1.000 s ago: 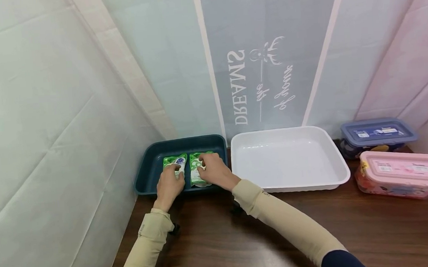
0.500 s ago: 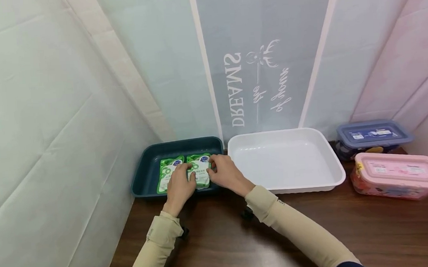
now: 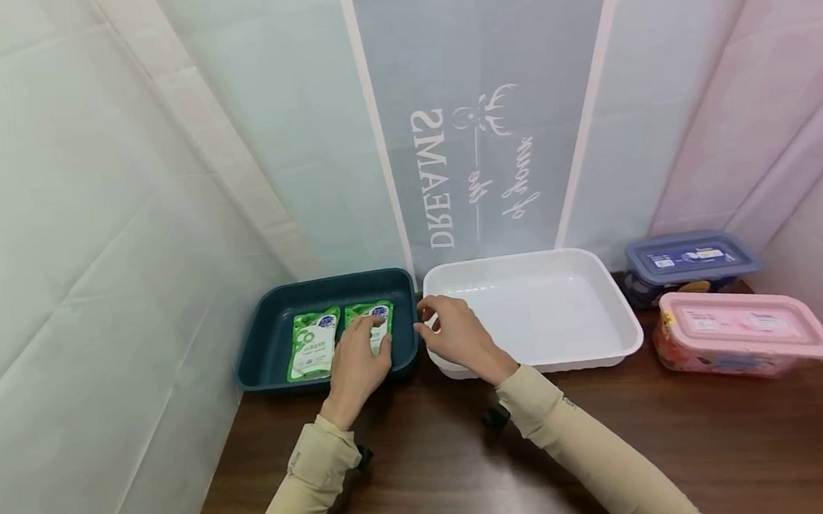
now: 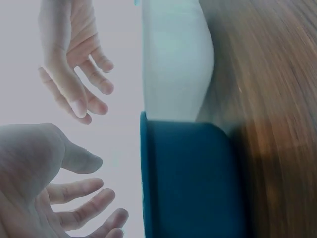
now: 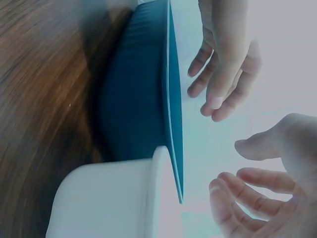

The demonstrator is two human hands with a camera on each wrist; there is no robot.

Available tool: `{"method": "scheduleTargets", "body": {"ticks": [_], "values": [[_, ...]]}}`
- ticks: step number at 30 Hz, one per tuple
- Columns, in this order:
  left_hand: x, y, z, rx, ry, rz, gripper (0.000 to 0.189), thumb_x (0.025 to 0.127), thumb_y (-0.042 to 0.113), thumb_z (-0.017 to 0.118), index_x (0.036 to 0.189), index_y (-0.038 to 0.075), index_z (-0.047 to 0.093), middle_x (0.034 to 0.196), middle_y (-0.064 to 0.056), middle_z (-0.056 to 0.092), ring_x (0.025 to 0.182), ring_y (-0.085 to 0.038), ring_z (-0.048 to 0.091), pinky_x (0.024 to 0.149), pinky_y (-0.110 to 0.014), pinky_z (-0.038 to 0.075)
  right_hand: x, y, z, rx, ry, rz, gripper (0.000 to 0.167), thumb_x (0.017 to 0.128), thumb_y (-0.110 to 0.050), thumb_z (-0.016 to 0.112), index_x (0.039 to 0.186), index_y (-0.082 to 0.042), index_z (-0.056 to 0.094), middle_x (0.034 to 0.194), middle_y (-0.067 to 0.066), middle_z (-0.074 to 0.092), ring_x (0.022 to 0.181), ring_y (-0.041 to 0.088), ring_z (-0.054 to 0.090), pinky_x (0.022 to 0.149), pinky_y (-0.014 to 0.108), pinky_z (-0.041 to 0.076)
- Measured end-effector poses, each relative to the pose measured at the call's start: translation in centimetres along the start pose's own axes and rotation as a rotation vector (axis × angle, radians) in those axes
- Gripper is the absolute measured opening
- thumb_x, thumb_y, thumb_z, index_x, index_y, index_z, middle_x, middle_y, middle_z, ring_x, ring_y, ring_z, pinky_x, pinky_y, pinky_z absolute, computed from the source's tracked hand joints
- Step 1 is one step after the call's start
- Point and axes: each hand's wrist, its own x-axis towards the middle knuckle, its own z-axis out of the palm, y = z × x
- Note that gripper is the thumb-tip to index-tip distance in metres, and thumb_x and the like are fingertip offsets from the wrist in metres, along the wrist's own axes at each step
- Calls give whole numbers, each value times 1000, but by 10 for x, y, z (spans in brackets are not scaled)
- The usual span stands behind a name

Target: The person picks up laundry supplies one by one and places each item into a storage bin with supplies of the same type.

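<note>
Two green-and-white pouches lie side by side in the dark teal tray (image 3: 261,363), seen in the head view. The left pouch (image 3: 313,343) shows nearly whole. My left hand (image 3: 357,360) partly hides the right pouch (image 3: 371,314); its fingers are loosely bent and hold nothing. My right hand (image 3: 460,335) is over the left end of the white tray (image 3: 537,312), fingertips near the gap between the trays. In both wrist views the hands are above the tray rims, with air between thumb and fingers, and neither grips anything.
A blue-lidded box (image 3: 691,261) and a pink-lidded box (image 3: 742,329) stand to the right of the white tray. A brown wood-grain table (image 3: 455,469) lies in front. Fabric-covered walls (image 3: 303,137) rise behind and at the left.
Both hands have come away from the pouches and shifted right, the right hand from the teal tray to the white one. The pouches stay in the teal tray. The head view has shifted slightly.
</note>
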Motion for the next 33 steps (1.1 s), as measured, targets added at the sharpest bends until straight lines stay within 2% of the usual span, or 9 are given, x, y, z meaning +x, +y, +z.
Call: {"method": "scheduleTargets", "body": {"ticks": [5,8,14,20,29,33], "values": [[-1,10,2,-12,17,30,32,102,20,73,132,7,72,134,-14,69,119,-35,68,97,-55,58,-10,4,-13,-16,42,8,31,99,-15,74,125,1,73,112,15,77,88,31,75,78,44,63],[-3,15,3,-32,26,34,31,102,19,73,131,9,73,134,-14,69,116,-34,68,94,-54,59,-15,7,-20,-21,62,6,31,98,-17,75,125,-1,73,112,13,77,89,30,75,77,43,63],[-5,24,11,-80,5,71,31,103,19,72,132,7,72,137,-15,68,126,-36,66,102,-55,57,-27,23,-36,-15,112,48,30,97,-17,77,123,-2,75,111,12,78,87,26,75,70,39,62],[-1,33,20,-83,-13,72,32,103,20,72,133,8,72,137,-15,67,133,-37,62,109,-57,53,-33,39,-52,14,164,88,28,97,-15,77,121,-2,75,107,12,78,86,28,76,69,40,61],[7,47,31,-72,-36,98,30,104,20,70,131,7,72,131,-13,69,122,-33,66,102,-52,58,-41,57,-67,0,187,132,27,97,-14,76,121,-1,75,107,13,79,87,29,76,69,39,59],[8,54,36,-77,-54,96,31,104,22,70,131,8,72,127,-13,70,111,-30,66,94,-48,58,-45,64,-72,-13,197,145,28,97,-15,76,121,0,75,106,13,78,87,30,77,69,41,59]]}}
